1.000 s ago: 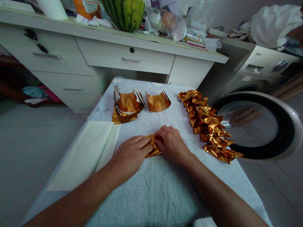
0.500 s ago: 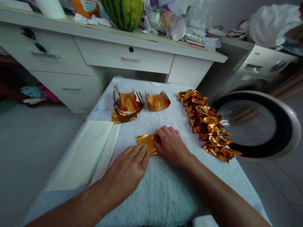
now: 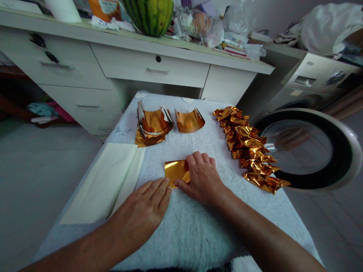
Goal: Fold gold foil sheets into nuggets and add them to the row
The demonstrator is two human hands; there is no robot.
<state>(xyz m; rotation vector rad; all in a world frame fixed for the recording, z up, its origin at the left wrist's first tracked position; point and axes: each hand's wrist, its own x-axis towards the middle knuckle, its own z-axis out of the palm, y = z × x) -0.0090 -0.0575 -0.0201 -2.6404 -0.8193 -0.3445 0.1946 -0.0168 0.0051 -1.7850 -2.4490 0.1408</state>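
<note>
A gold foil paper sheet (image 3: 176,172) lies flat on the cloth-covered table (image 3: 172,230). My left hand (image 3: 150,200) rests flat at its lower left corner, fingers stretched out and fingertips touching the edge. Over the sheet's right side lies my right hand (image 3: 203,179), fingers extended and thumb spread along the lower edge; that part of the foil is hidden. Beyond my hands stand a stack of curled gold sheets (image 3: 154,121) and a single curved gold sheet (image 3: 189,121). Several folded gold foil pieces (image 3: 249,141) form a row to the right.
Folded pale paper (image 3: 104,181) lies along the table's left side. Behind the table is a white drawer desk (image 3: 181,73) bearing a watermelon (image 3: 150,15) and plastic bags. At the right, the open round door (image 3: 346,151) of a washing machine (image 3: 306,79) reaches close to the table.
My left hand has slid back to the sheet's lower left corner. My right fingers have uncurled and flattened over its right side, with the thumb reaching left.
</note>
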